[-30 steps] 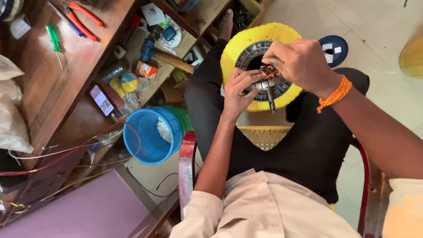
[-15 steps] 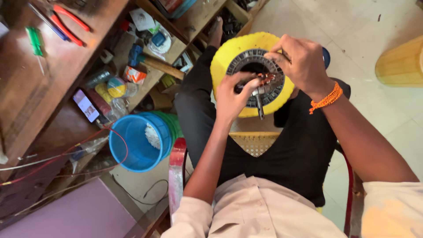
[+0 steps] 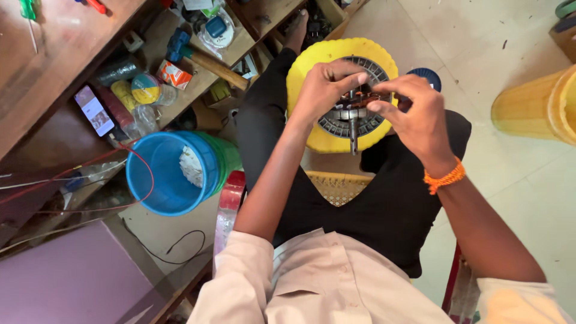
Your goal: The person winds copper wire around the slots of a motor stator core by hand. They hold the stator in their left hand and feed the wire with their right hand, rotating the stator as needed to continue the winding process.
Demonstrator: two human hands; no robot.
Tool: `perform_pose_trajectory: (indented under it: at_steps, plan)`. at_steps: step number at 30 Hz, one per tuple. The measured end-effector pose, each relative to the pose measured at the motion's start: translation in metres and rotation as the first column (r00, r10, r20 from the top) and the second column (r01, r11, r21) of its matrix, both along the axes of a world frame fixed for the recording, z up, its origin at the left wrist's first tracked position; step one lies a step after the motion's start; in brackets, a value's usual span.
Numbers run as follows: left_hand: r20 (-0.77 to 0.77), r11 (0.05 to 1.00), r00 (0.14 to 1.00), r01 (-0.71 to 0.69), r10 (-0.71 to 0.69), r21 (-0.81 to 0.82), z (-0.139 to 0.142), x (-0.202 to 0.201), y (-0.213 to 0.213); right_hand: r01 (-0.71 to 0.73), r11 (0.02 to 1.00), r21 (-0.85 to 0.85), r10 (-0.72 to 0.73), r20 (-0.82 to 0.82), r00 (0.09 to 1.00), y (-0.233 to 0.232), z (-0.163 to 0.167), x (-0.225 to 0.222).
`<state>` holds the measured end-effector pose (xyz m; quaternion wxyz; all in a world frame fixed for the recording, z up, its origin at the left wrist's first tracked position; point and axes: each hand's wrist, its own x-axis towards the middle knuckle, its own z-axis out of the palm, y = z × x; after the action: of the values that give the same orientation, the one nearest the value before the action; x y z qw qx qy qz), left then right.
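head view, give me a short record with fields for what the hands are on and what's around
left hand: left hand grips the top of the motor core
right hand: right hand pinches the core's right side
under it: yellow round housing on the lap
wrist: orange band
left side: blue bucket, hammer, phone on wooden shelves

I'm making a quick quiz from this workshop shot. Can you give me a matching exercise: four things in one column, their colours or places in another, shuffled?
Things:
1. bucket
2. wrist thread
3. hammer
4. round housing

Descriptions:
A. yellow, on the lap under both hands
B. blue, on the floor beside the shelf
C. orange, on the right arm
D. lying on the wooden shelf

Pairs: 1-B, 2-C, 3-D, 4-A
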<state>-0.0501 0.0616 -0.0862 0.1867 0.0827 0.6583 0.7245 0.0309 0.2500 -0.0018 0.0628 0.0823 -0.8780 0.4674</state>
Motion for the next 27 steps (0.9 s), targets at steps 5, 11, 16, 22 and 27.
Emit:
perform_pose_trajectory:
  at_steps: [5,11,16,22,27]
  plan:
    - [-0.232,0.996,0.97,0.088,-0.079,0.029,0.014,-0.004,-0.002,0.024,0.975,-0.222,0.055,0.341,0.938,-0.007,-0.015,-0.02]
    - [-0.016,0.987,0.993,-0.118,0.117,-0.11,0.019,0.006,-0.014,-0.079,0.991,-0.112,0.104,0.232,0.967,-0.011,-0.023,-0.035]
    - [0.017,0.987,1.0,0.022,-0.02,-0.156,0.001,0.013,-0.013,-0.072,0.988,-0.137,0.103,0.237,0.966,-0.014,-0.03,-0.06]
    - [0.065,0.997,0.996,0.065,-0.062,-0.042,-0.02,0.003,-0.002,-0.034,0.953,-0.3,0.106,0.227,0.968,-0.02,-0.023,-0.064]
    - [-0.004,0.948,0.96,0.279,-0.282,0.153,-0.029,-0.004,-0.019,0.017,0.883,-0.468,0.131,0.282,0.95,-0.02,-0.012,-0.03]
